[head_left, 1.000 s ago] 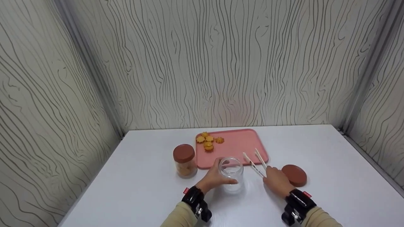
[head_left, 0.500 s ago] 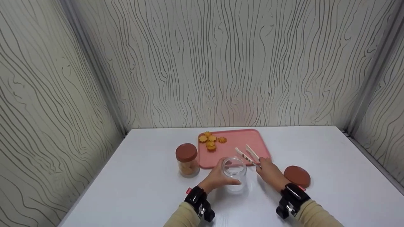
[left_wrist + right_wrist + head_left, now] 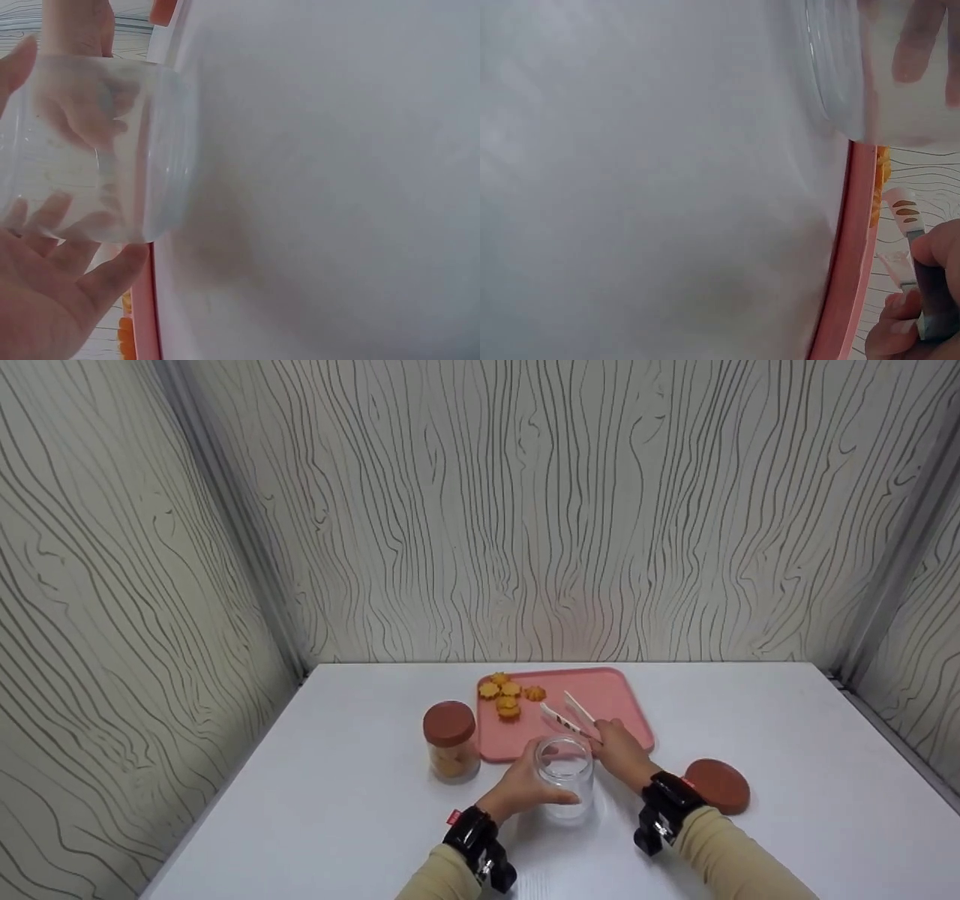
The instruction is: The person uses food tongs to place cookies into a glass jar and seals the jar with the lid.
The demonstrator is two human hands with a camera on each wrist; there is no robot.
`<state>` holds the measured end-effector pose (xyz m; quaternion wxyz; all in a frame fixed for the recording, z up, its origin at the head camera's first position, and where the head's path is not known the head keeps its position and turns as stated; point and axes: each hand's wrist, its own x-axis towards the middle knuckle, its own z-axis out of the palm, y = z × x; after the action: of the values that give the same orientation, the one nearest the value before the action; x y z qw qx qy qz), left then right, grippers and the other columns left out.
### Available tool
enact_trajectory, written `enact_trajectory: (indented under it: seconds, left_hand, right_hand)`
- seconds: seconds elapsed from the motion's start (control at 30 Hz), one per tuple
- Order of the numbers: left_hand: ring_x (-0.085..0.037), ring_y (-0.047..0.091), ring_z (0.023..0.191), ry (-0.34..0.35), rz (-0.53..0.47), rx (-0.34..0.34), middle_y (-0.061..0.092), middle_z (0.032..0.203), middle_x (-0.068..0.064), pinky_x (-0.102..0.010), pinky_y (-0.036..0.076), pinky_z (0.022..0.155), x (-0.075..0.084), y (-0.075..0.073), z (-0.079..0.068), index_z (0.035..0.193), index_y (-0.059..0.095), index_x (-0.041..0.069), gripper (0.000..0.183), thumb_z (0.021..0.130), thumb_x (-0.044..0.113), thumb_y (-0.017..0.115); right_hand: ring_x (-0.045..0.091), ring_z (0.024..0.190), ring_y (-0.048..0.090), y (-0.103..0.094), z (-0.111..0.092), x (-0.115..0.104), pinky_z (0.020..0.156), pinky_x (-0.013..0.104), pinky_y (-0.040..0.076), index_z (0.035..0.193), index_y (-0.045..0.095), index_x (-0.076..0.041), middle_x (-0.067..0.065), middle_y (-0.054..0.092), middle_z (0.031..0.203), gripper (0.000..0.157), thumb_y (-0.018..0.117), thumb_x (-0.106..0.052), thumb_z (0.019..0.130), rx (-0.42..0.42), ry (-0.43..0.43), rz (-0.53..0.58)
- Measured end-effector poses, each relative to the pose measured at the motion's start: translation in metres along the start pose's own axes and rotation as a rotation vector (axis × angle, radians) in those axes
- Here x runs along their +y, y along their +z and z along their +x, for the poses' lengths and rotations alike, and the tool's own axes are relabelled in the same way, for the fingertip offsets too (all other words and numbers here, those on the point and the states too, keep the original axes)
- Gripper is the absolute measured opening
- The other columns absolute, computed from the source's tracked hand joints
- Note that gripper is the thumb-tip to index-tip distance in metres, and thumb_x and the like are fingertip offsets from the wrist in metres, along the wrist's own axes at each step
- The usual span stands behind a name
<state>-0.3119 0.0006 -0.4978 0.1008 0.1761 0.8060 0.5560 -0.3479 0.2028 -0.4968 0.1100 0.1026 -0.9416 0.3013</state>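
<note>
My left hand (image 3: 521,789) grips a clear, lidless jar (image 3: 567,772) from its left side, fingers behind and thumb across the front. In the left wrist view, fingers and thumb wrap the jar's wall (image 3: 82,172), and nothing shows inside it. To the right of the jar, my right hand (image 3: 621,750) holds a pair of tongs (image 3: 564,722) with white tips spread apart. Those tips hang over the pink tray (image 3: 611,697), to the right of several yellow flower-shaped cookies (image 3: 509,708). Nothing is between the tips. The right wrist view shows fingers around the tongs' grey handle (image 3: 932,292).
A second jar (image 3: 451,746) with a brown lid and cookies inside stands left of the tray's front corner. Another brown lid (image 3: 718,786) lies on the white table (image 3: 337,810), partly behind my right wrist's strap. A patterned wall (image 3: 450,510) rises behind the table.
My right hand has moved left and forward, bringing the tongs farther over the tray toward the cookies. My left hand keeps its grip on the jar. The head view has shifted slightly.
</note>
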Motion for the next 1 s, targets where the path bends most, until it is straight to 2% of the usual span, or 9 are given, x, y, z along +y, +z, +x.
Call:
enact_trajectory:
  seconds: [0.17,0.37,0.67,0.87,1.0]
  left_hand:
    - [-0.025,0.048,0.123,0.016,0.014,0.000,0.053,0.130,-0.004,-0.051,0.038,0.105,0.000,0.000,0.000,0.138,0.037,0.015,0.086,0.069,0.025,0.089]
    - [-0.023,0.048,0.121,0.017,0.014,0.003,0.052,0.130,-0.004,-0.050,0.037,0.106,0.001,0.001,-0.001,0.137,0.037,0.014,0.087,0.069,0.026,0.089]
    - [-0.021,0.048,0.121,0.014,-0.016,-0.003,0.053,0.127,-0.001,-0.049,0.036,0.107,0.002,0.001,0.001,0.136,0.039,0.014,0.085,0.068,0.019,0.090]
    - [-0.020,0.049,0.120,0.030,-0.008,0.012,0.054,0.125,0.000,-0.046,0.037,0.105,0.000,0.000,0.001,0.135,0.041,0.014,0.087,0.065,0.018,0.092]
    - [-0.020,0.050,0.120,0.046,-0.008,0.017,0.055,0.124,0.000,-0.044,0.038,0.104,-0.001,-0.002,0.000,0.134,0.042,0.015,0.087,0.064,0.018,0.092]
  right_hand:
    - [0.030,0.076,0.054,0.003,0.009,-0.002,0.074,0.050,0.049,0.106,0.057,0.014,0.017,0.049,0.086,0.022,0.057,-0.002,0.090,0.005,-0.003,0.020]
    - [0.034,0.076,0.056,0.009,0.019,-0.002,0.073,0.052,0.049,0.103,0.056,0.014,0.019,0.049,0.085,0.021,0.058,-0.002,0.090,0.017,-0.029,-0.004]
    - [0.030,0.072,0.052,0.016,0.036,0.003,0.068,0.049,0.047,0.094,0.057,0.012,0.017,0.050,0.080,0.013,0.057,0.000,0.089,0.009,-0.063,-0.042]
    - [0.033,0.070,0.054,0.020,0.039,-0.002,0.068,0.050,0.047,0.085,0.057,0.009,0.015,0.051,0.074,0.005,0.059,0.005,0.085,0.040,-0.137,-0.075]
    - [0.033,0.068,0.054,0.023,0.041,-0.004,0.066,0.049,0.047,0.082,0.057,0.006,0.014,0.051,0.073,0.003,0.059,0.006,0.083,0.043,-0.140,-0.085]
